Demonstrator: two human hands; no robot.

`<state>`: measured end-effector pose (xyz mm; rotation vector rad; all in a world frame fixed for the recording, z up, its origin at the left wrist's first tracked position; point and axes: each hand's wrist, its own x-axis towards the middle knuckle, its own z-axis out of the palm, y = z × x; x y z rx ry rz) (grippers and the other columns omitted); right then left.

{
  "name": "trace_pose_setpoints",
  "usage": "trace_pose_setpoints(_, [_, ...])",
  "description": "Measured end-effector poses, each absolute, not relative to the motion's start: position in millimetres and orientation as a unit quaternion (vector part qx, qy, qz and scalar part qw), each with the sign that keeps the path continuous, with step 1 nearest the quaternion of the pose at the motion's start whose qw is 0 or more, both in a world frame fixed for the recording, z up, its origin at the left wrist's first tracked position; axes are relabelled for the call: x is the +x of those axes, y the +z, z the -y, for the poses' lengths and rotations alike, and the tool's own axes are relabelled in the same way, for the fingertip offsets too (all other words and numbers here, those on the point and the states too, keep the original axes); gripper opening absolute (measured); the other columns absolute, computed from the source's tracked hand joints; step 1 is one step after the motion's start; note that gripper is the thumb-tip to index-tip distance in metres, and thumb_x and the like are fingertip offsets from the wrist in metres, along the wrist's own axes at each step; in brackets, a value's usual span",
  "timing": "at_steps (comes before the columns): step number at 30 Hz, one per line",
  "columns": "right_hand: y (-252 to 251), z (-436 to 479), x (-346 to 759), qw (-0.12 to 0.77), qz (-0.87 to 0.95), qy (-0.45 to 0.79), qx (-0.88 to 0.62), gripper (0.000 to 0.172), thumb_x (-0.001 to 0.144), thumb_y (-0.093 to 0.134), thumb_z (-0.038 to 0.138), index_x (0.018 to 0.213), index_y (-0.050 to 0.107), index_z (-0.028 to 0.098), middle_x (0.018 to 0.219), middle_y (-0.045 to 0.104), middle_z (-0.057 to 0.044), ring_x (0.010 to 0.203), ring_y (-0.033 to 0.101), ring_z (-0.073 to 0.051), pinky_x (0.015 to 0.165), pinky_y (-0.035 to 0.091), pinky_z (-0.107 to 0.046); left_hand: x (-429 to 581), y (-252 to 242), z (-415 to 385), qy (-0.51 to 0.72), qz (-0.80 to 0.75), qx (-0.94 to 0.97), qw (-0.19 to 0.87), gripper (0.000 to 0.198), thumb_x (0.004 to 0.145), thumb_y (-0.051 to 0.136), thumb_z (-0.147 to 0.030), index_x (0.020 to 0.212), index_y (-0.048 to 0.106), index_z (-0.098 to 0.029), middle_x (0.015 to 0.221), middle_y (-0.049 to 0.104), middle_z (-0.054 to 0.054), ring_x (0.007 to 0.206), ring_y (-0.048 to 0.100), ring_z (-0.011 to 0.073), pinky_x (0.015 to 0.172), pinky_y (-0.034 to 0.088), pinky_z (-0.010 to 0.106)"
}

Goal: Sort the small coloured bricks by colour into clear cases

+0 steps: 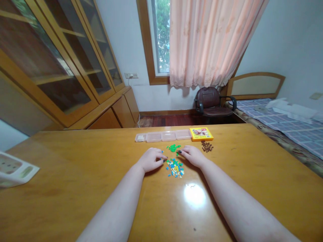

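A mixed pile of small building bricks (176,168), blue, yellow, white and green, lies on the wooden table between my forearms. My left hand (152,159) rests at its left edge, index finger stretched out and thumb slightly apart, with a few blue bits beside the fingers. Beyond the pile is a group of green bricks (174,148). My right hand (193,155) is just right of these, its fingertips drawn together near a loose green piece; whatever they pinch is too small to make out. Farther right lies a heap of brown bricks (207,147).
Behind the bricks stand a clear compartment tray (161,136) and a yellow box (202,134). A white power strip (16,169) lies at the table's left edge. Beyond the table are a brown armchair (212,102), a bed (285,114) and a glass-doored cabinet (63,67).
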<state>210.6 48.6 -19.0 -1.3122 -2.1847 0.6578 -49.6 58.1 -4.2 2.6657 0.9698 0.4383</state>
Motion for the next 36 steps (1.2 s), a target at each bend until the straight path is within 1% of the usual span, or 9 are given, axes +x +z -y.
trace_pose_setpoints(3, [-18, -47, 207, 0.273, 0.812, 0.254, -0.449, 0.035, 0.093, 0.042, 0.038, 0.096, 0.071, 0.019, 0.09, 0.067, -0.008, 0.084, 0.058, -0.019, 0.076, 0.039, -0.03, -46, -6, -55, 0.129, -0.314, 0.931, 0.132, 0.024, 0.082, 0.052, -0.026, 0.088, 0.075, -0.026, 0.068, 0.063, 0.002, 0.066, 0.055, 0.0144, 0.066, 0.038, 0.026])
trace_pose_setpoints(7, [-19, -45, 200, 0.249, 0.86, 0.222, -0.387, 0.034, 0.093, 0.044, 0.038, 0.093, 0.073, 0.021, 0.079, 0.065, -0.006, 0.081, 0.055, -0.019, 0.076, 0.038, -0.031, -46, -6, -54, 0.113, -0.317, 0.934, 0.123, 0.024, 0.082, 0.052, -0.027, 0.091, 0.075, -0.026, 0.07, 0.065, 0.002, 0.066, 0.056, 0.0148, 0.065, 0.038, 0.026])
trace_pose_setpoints(10, [-20, -43, 196, 0.224, 0.882, 0.19, -0.368, 0.031, 0.092, 0.047, 0.039, 0.099, 0.073, 0.023, 0.081, 0.062, -0.006, 0.082, 0.052, -0.019, 0.078, 0.036, -0.032, -45, -6, -55, 0.103, -0.331, 0.931, 0.111, 0.028, 0.083, 0.05, -0.027, 0.099, 0.073, -0.027, 0.072, 0.066, 0.002, 0.068, 0.057, 0.0154, 0.067, 0.039, 0.026])
trace_pose_setpoints(15, [-16, -38, 192, 0.183, 0.885, 0.153, -0.399, 0.033, 0.093, 0.043, 0.042, 0.103, 0.071, 0.027, 0.089, 0.059, -0.006, 0.087, 0.047, -0.019, 0.081, 0.032, -0.034, -39, -8, -59, 0.104, -0.365, 0.92, 0.092, 0.031, 0.082, 0.051, -0.027, 0.106, 0.07, -0.026, 0.078, 0.068, 0.004, 0.074, 0.059, 0.0179, 0.071, 0.042, 0.029])
trace_pose_setpoints(19, [-17, -39, 193, 0.18, 0.857, 0.124, -0.466, 0.039, 0.096, 0.035, 0.042, 0.103, 0.07, 0.026, 0.088, 0.058, -0.006, 0.085, 0.046, -0.019, 0.078, 0.03, -0.033, -34, -10, -58, 0.115, -0.393, 0.909, 0.081, 0.035, 0.081, 0.051, -0.025, 0.112, 0.067, -0.026, 0.092, 0.069, 0.005, 0.086, 0.06, 0.0201, 0.079, 0.043, 0.031])
trace_pose_setpoints(22, [-22, -43, 196, 0.221, 0.835, 0.123, -0.488, 0.041, 0.096, 0.034, 0.04, 0.099, 0.071, 0.023, 0.085, 0.058, -0.006, 0.084, 0.047, -0.019, 0.077, 0.031, -0.032, -30, -9, -55, 0.123, -0.391, 0.908, 0.084, 0.037, 0.081, 0.05, -0.021, 0.115, 0.065, -0.027, 0.097, 0.068, 0.005, 0.089, 0.059, 0.0198, 0.081, 0.043, 0.031])
trace_pose_setpoints(28, [-32, -51, 203, 0.326, 0.809, 0.187, -0.452, 0.051, 0.096, 0.031, 0.036, 0.075, 0.074, 0.018, 0.069, 0.057, -0.005, 0.071, 0.051, -0.017, 0.071, 0.035, -0.03, -24, -6, -50, 0.102, -0.32, 0.937, 0.097, 0.038, 0.077, 0.051, -0.017, 0.107, 0.069, -0.03, 0.083, 0.065, 0.003, 0.078, 0.059, 0.0181, 0.074, 0.042, 0.03])
trace_pose_setpoints(31, [-31, -50, 201, 0.322, 0.831, 0.226, -0.394, 0.053, 0.095, 0.031, 0.038, 0.07, 0.074, 0.02, 0.065, 0.056, -0.004, 0.07, 0.051, -0.017, 0.071, 0.037, -0.03, -25, -6, -51, 0.1, -0.323, 0.937, 0.091, 0.038, 0.076, 0.05, -0.015, 0.104, 0.071, -0.03, 0.08, 0.064, 0.003, 0.076, 0.058, 0.0178, 0.073, 0.042, 0.03])
trace_pose_setpoints(36, [-30, -48, 197, 0.293, 0.854, 0.23, -0.365, 0.05, 0.095, 0.035, 0.04, 0.074, 0.076, 0.02, 0.064, 0.055, -0.004, 0.07, 0.051, -0.016, 0.07, 0.037, -0.029, -30, -2, -53, 0.106, -0.359, 0.925, 0.065, 0.029, 0.077, 0.05, -0.017, 0.09, 0.075, -0.027, 0.075, 0.062, 0.003, 0.075, 0.056, 0.017, 0.074, 0.04, 0.031])
